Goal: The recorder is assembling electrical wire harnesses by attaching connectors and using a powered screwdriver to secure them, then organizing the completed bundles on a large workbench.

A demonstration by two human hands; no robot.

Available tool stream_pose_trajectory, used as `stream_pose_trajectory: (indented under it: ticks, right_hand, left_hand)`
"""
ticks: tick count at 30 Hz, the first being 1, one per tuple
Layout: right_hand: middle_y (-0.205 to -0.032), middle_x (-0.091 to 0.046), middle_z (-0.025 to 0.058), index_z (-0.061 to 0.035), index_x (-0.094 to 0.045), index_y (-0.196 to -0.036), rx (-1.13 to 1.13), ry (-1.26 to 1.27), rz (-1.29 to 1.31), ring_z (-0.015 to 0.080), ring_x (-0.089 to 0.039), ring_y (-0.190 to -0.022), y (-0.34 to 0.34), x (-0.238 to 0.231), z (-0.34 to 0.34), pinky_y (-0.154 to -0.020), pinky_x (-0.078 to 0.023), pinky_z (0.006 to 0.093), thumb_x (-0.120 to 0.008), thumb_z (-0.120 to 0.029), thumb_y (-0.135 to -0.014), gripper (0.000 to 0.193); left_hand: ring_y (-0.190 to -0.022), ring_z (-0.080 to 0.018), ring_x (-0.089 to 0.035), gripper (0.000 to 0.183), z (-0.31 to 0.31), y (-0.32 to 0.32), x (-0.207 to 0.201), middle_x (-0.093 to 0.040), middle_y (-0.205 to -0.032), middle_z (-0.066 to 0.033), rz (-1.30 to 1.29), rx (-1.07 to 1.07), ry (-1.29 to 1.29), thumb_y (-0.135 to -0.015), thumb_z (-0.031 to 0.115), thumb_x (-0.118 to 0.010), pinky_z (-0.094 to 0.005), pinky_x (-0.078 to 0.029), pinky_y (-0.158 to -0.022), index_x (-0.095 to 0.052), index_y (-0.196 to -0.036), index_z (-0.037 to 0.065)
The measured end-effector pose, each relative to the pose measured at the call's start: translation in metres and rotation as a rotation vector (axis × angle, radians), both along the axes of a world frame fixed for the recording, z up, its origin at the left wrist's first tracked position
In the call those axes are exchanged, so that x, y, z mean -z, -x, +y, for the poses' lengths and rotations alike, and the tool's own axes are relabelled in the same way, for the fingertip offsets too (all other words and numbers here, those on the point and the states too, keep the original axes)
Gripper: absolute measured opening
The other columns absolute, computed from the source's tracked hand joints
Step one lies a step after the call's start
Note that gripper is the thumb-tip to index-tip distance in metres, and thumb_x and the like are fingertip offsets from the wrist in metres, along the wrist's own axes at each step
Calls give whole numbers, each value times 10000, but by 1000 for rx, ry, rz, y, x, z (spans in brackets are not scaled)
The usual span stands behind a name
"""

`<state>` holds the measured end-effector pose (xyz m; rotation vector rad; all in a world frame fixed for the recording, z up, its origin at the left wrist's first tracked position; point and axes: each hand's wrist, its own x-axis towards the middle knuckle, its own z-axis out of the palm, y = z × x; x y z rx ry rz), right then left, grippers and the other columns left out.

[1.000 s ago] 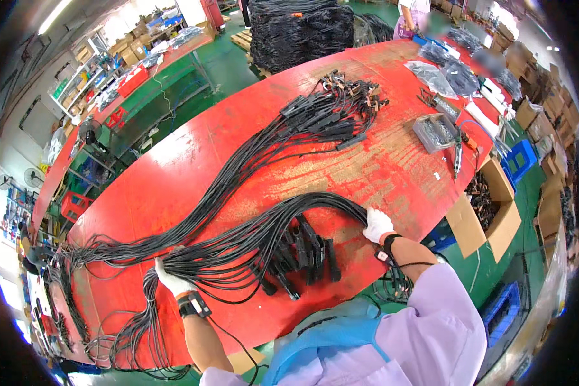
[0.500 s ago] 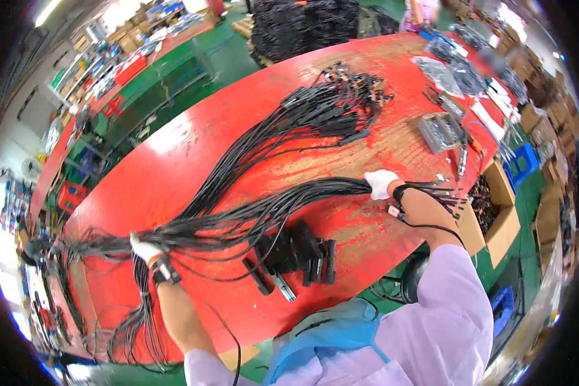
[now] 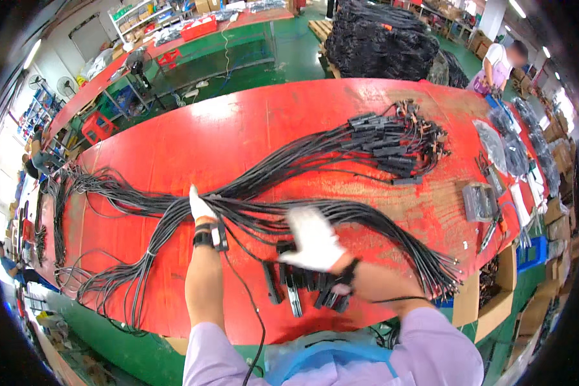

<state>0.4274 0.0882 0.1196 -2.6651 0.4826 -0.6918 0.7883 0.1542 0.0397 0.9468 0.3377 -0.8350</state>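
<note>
A long bundle of black cables (image 3: 257, 183) lies across the red table, splitting into several branches. My left hand (image 3: 201, 207), in a white glove, closes round the bundle where the branches meet; its fingertips are partly hidden. Blurred by motion, my white-gloved right hand (image 3: 315, 241) is open, fingers apart, holding nothing. It hovers by the near right branch (image 3: 379, 225), whose loose ends fan out toward the table's edge. Below it several black blocks (image 3: 273, 283) sit partly covered by my hand and wrist. Black connectors (image 3: 383, 141) crowd the far branch's end.
On the right stand a clear box (image 3: 479, 202) of small parts, hand tools (image 3: 491, 233) and an open cardboard box (image 3: 508, 283). Another person (image 3: 495, 67) works at the far right. A dark cord (image 3: 258, 315) hangs by my left forearm. Behind the table rises a black stack (image 3: 379, 45).
My right hand has let go of the near right branch and moved left, opening. That branch now bends down toward the near right edge. My left hand stays on the bundle; the view has shifted.
</note>
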Motion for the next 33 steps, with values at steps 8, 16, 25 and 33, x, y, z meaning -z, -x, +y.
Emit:
stream_pose_trajectory:
  ticks: [8, 16, 25, 33]
  right_hand:
    - [-897, -673, 194, -72, -632, -1018, 159, -168, 349, 356, -659, -881, -47, 23, -59, -826, -504, 482, -646, -371, -840, 349]
    - [-1397, -507, 261, -8, -458, -1411, 176, -543, 364, 412, -476, -1299, -26, 4, -117, -1087, -373, 458, -445, -566, -965, 715]
    - [-993, -674, 241, -31, -593, -1046, 399, -175, 512, 393, -648, -978, 5, 70, -106, -864, -497, 509, -606, -215, -820, 292]
    - [-1220, -600, 230, -54, -542, -1293, 514, -71, 411, 404, -582, -1120, 123, 96, -163, -943, -480, 472, -569, -475, -915, 566]
  left_hand:
    - [-760, -271, -587, 489, -7, 67, -41, -588, -857, -98, 55, -47, 126, -907, 535, -626, -459, -542, -763, -545, -952, 55]
    - [-1158, -283, -564, 671, -82, 146, 22, -613, -1295, -107, -82, 131, 233, -904, 615, -593, -432, -429, -1026, -582, -1306, 78]
    - [-931, -273, -595, 701, -117, 162, 54, -656, -1111, -98, 186, 309, 123, -773, 571, -786, -467, -517, -778, -606, -1242, 83]
    - [-1068, -278, -575, 746, -136, 263, 16, -636, -1243, -162, 35, 730, -195, -837, 510, -729, -461, -476, -910, -554, -1333, -19]
